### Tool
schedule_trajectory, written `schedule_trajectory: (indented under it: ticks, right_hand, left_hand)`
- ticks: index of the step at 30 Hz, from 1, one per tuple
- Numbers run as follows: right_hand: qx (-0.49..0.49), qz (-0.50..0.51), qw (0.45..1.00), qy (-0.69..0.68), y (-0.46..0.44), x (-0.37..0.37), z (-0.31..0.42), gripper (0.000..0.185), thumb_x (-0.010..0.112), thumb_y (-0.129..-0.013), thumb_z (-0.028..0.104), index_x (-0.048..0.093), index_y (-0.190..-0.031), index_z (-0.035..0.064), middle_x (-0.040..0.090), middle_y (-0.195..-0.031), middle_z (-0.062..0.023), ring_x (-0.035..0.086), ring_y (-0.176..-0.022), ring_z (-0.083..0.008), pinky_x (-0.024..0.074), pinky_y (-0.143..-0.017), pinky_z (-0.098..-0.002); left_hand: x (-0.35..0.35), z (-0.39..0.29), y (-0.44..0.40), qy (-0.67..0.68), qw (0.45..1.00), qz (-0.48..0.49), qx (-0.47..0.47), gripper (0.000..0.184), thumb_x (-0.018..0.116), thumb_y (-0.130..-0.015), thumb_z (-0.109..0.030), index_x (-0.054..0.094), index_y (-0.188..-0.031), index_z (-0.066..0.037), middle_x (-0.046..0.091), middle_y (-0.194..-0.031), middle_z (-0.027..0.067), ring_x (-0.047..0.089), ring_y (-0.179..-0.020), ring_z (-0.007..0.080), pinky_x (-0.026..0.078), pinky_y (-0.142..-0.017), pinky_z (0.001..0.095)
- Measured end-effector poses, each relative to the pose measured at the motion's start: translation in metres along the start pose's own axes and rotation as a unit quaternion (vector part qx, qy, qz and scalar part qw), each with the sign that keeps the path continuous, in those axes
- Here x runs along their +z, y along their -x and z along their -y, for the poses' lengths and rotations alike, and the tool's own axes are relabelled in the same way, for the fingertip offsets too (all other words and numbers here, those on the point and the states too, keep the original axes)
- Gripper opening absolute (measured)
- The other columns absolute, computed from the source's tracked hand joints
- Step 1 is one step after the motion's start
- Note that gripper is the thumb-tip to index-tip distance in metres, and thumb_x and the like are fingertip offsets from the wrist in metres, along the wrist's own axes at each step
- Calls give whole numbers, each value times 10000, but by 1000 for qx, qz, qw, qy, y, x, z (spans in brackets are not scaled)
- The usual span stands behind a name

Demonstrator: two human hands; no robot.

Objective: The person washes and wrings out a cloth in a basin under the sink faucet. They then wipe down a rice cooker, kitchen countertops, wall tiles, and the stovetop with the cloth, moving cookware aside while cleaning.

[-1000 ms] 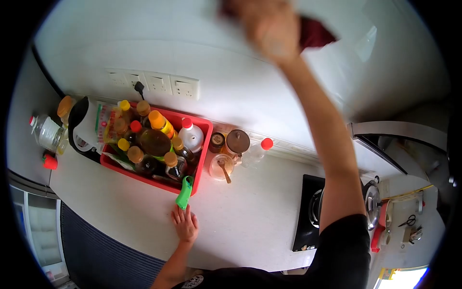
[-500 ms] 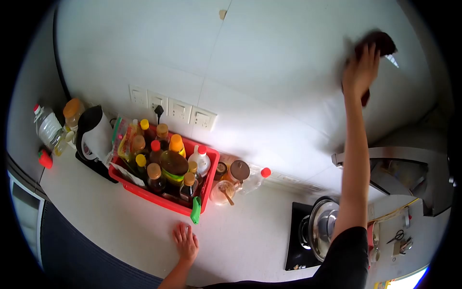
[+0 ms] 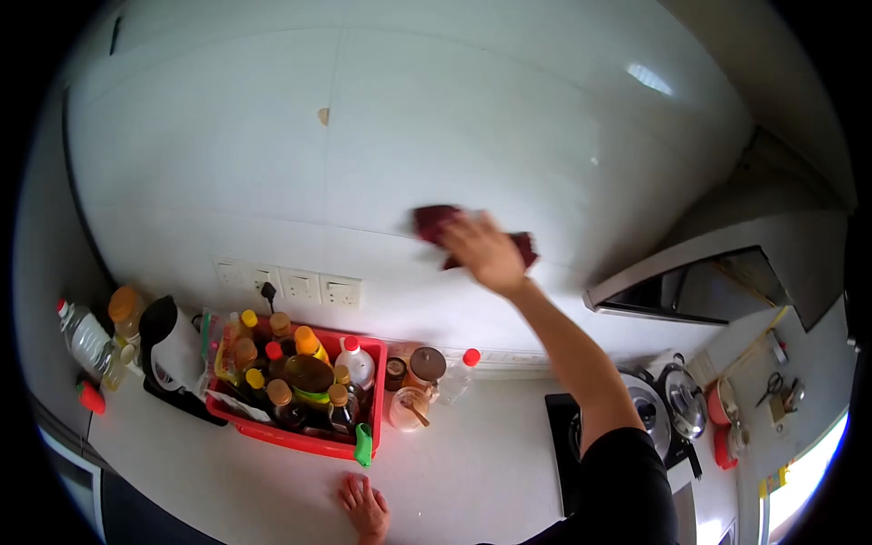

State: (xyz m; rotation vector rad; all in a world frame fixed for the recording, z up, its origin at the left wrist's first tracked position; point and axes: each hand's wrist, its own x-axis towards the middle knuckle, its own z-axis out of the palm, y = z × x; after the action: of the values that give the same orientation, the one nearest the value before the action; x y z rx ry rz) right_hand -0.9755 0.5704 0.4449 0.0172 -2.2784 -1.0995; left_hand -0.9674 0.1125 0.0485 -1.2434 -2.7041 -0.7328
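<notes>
My right hand [image 3: 486,252] presses a dark red cloth [image 3: 436,222] flat against the white tiled wall [image 3: 454,136], its fingers spread over the cloth and a little blurred. On the light countertop [image 3: 454,472] rests my left hand [image 3: 365,506], fingers apart and holding nothing. Just above it stands a red bin [image 3: 300,442] full of bottles, with a green object [image 3: 363,445] hooked on its near right corner. Right of the bin are an open jar with a spoon [image 3: 409,411], a brown-lidded jar [image 3: 427,365] and a red-capped clear bottle [image 3: 460,375].
Wall sockets [image 3: 300,284] with a black plug sit above the bin. To the right, a range hood [image 3: 690,282] juts out over a black stove [image 3: 561,454] with metal lids [image 3: 683,400]. A large clear bottle [image 3: 89,341] stands at the far left.
My right hand and the cloth have moved left and down across the wall from the upper right. The view has tilted upward. My left hand remains on the countertop.
</notes>
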Motion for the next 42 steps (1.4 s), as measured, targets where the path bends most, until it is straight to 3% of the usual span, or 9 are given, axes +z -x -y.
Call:
schedule_trajectory:
  ticks: [3, 5, 11, 21, 26, 32, 33, 37, 42]
  right_hand:
    - [248, 200, 947, -44, 7, -91, -93, 423, 599, -759, 128, 563, -1168, 27, 531, -1251, -206, 457, -1236, -359, 327, -1046, -498]
    - [232, -207, 939, 148, 28, -91, -181, 398, 572, -759, 92, 563, -1138, -31, 546, -1193, -256, 491, -1148, -401, 373, -960, -506]
    - [539, -276, 758, 240, 9, -109, -291, 376, 520, -774, 71, 569, -1115, -79, 570, -1105, -275, 519, -1035, -432, 416, -905, -491]
    - [127, -101, 983, -89, -97, 35, 102, 427, 475, -868, 166, 560, -1261, 24, 515, -1360, -115, 324, -1382, -292, 221, -1164, -449]
    - [49, -61, 993, -89, -69, 39, 121, 448, 496, -857, 206, 566, -1277, 69, 476, -1407, -61, 305, -1394, -258, 195, -1176, -442]
    - [281, -30, 952, -117, 78, -8, -6, 338, 563, -813, 176, 590, -1125, 49, 562, -961, -175, 523, -966, -387, 392, -900, -510]
    - [307, -191, 932, -17, 93, -3, -25, 415, 589, -768, 121, 574, -1172, 26, 556, -974, -218, 517, -993, -432, 375, -955, -564]
    - [536, -239, 807, 67, 95, -34, -105, 551, 435, -874, 82, 344, -1387, -98, 339, -1420, -343, 276, -1342, -493, 179, -1147, -523]
    - [628, -303, 716, 20, 109, -19, -99, 537, 400, -935, 116, 274, -1324, -231, 285, -1393, -427, 289, -1332, -494, 203, -1147, -458]
  left_hand:
    - [1, -2, 0, 10, 1000, -3, 4, 519, 557, -837, -256, 475, -1298, -32, 365, -1440, 243, 289, -1365, 419, 180, -1118, 597]
    - [-12, -7, -3, 8, 1000, 10, 0, 514, 549, -845, -250, 469, -1302, -29, 359, -1445, 244, 290, -1364, 422, 179, -1118, 596]
    - [-9, -9, -2, -24, 1000, 8, -10, 514, 555, -847, -210, 447, -1317, -32, 351, -1455, 237, 289, -1370, 408, 184, -1124, 580]
    - [-12, -11, -6, -60, 998, 25, 15, 511, 535, -871, -231, 433, -1343, -62, 360, -1453, 214, 280, -1379, 398, 208, -1108, 584]
    - [-11, -15, -12, -81, 996, 48, -4, 495, 496, -899, -262, 428, -1348, -63, 353, -1459, 209, 288, -1375, 391, 201, -1116, 566]
    - [-10, -12, -8, -58, 998, 33, 17, 515, 499, -897, -271, 420, -1359, -60, 354, -1455, 217, 287, -1377, 391, 201, -1113, 576]
    - [-8, -10, -7, -70, 996, 45, 11, 525, 498, -895, -277, 413, -1365, -59, 348, -1458, 215, 278, -1384, 387, 197, -1116, 578]
    - [-5, -8, -6, -70, 997, 42, 14, 523, 497, -892, -265, 415, -1364, -54, 335, -1464, 219, 267, -1389, 389, 194, -1118, 577]
    - [-10, -12, -7, -90, 994, 56, 8, 477, 433, -926, -258, 415, -1350, -41, 329, -1477, 206, 261, -1395, 375, 179, -1128, 556]
